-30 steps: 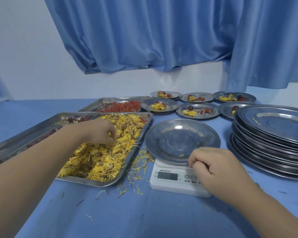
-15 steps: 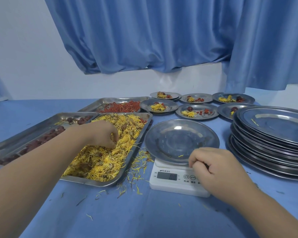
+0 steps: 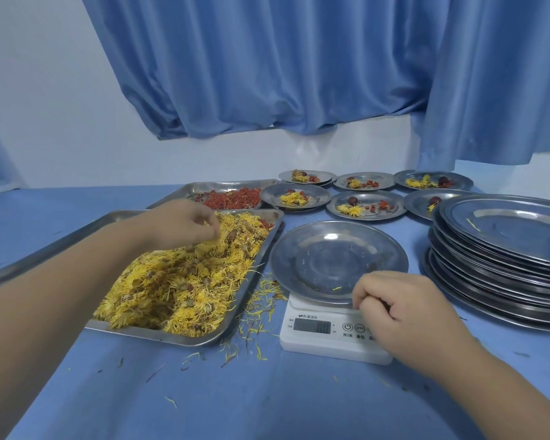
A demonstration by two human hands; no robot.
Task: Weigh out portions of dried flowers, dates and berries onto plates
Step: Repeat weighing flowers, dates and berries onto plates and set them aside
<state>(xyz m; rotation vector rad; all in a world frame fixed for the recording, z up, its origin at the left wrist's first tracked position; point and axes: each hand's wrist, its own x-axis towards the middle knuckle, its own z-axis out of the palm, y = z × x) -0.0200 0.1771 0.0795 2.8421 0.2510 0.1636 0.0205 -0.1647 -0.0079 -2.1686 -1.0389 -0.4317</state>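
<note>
A metal tray [image 3: 185, 339] heaped with dried yellow flowers [image 3: 178, 281] lies left of centre. My left hand [image 3: 181, 225] hovers just above the far part of the heap, its fingertips bunched round a pinch of the flowers. An empty steel plate [image 3: 337, 258] sits on a white digital scale [image 3: 311, 344]. My right hand [image 3: 407, 312] rests on the scale's front right corner with its fingers curled, next to the plate's near rim; I see nothing held in it. A tray of red berries [image 3: 229, 198] stands behind the flower tray.
A third tray [image 3: 45, 249] on the left is mostly hidden by my left arm. Several filled plates [image 3: 365, 206] stand at the back. A tall stack of empty plates [image 3: 502, 249] fills the right side. Loose petals [image 3: 258, 300] litter the blue cloth beside the scale.
My left hand has lifted out of the flower heap and moved a little toward the far end of the tray, fingers bunched. My right hand has stayed on the scale.
</note>
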